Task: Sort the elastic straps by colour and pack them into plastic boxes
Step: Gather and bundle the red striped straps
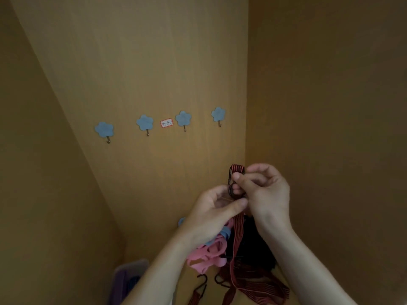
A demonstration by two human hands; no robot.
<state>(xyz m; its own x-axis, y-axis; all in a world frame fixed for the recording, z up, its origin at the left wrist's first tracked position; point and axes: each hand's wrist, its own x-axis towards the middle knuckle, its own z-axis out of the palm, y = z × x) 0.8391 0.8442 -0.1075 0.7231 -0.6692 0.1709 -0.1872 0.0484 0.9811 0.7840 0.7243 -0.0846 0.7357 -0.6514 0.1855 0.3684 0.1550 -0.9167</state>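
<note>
Both my hands hold one red-and-black striped elastic strap (pixel 238 227) up in front of the wooden back panel. My right hand (pixel 262 190) pinches its folded top end, and my left hand (pixel 217 212) pinches it just below with thumb and fingers. The strap hangs down to a heap of more red striped straps (pixel 259 285) with black metal hooks (pixel 201 282). Pink and blue straps (pixel 209 254) lie bunched under my left wrist, beside a dark black heap (pixel 253 245). A translucent plastic box (pixel 130 278) with something blue inside sits at the lower left.
I am inside a wooden cabinet with panels (pixel 55 194) on the left, back and right. Several blue flower-shaped wall hooks (pixel 144 123) and a small red-bordered label (pixel 166 123) are fixed across the back panel, above my hands.
</note>
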